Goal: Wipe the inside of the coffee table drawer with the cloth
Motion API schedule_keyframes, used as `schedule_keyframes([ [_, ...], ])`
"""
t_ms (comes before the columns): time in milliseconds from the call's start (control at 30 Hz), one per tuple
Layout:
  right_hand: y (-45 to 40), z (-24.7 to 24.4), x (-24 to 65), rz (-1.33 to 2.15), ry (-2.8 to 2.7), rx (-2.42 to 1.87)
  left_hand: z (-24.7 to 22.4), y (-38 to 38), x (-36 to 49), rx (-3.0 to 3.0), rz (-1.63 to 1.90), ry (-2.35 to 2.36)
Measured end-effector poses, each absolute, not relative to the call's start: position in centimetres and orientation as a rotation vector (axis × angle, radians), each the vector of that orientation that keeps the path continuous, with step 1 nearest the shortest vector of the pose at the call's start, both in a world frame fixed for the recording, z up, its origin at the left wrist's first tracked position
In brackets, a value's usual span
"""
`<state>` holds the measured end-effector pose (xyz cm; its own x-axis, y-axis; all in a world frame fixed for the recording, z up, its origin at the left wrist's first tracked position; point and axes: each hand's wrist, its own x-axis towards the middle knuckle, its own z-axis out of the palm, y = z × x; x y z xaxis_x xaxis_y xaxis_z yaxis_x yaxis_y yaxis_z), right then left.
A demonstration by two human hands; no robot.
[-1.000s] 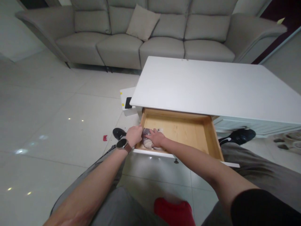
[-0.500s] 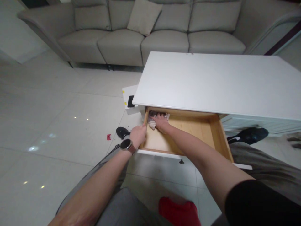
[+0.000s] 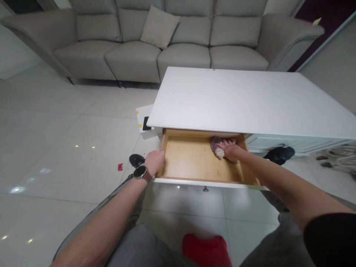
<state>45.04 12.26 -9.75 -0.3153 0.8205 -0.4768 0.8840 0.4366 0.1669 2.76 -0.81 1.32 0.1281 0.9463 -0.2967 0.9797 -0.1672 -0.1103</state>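
Note:
A pulled-out wooden drawer [image 3: 191,157] with a white front juts from the white coffee table [image 3: 236,100]. At its left wall is my left hand [image 3: 155,162], fingers closed around the top edge. My right hand [image 3: 231,150] reaches into the drawer near its right back corner. Under its palm and fingers is a crumpled greyish-purple and beige cloth [image 3: 218,149], pressed on the drawer's bottom. Part of the cloth is hidden by the hand. A small dark knob [image 3: 205,189] shows on the drawer front.
A grey sofa [image 3: 133,57] with a cushion [image 3: 160,27] stands behind the table. On the tiled floor, a white box [image 3: 148,134] sits left of the table, and a small red scrap [image 3: 120,167] lies near my left shoe [image 3: 136,160]. A red object [image 3: 205,250] is below me.
My right hand has moved the cloth from the drawer's left back corner to its right side. My left hand stays on the left wall. The view has shifted slightly.

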Motion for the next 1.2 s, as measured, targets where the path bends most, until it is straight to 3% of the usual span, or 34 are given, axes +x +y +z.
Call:
schedule_keyframes([
  [133,10.8,-10.3,49.1,-0.082,2.252,1.34,0.9,-0.7,2.5,2.296,-0.458,1.945],
  [600,1.9,-9.3,49.8,-0.115,2.424,0.97,1.4,-0.8,2.7,2.276,-0.492,1.947],
  [1200,3.4,-8.5,34.1,-0.182,2.523,0.781,0.8,-0.7,2.4,2.264,-0.427,1.958],
])
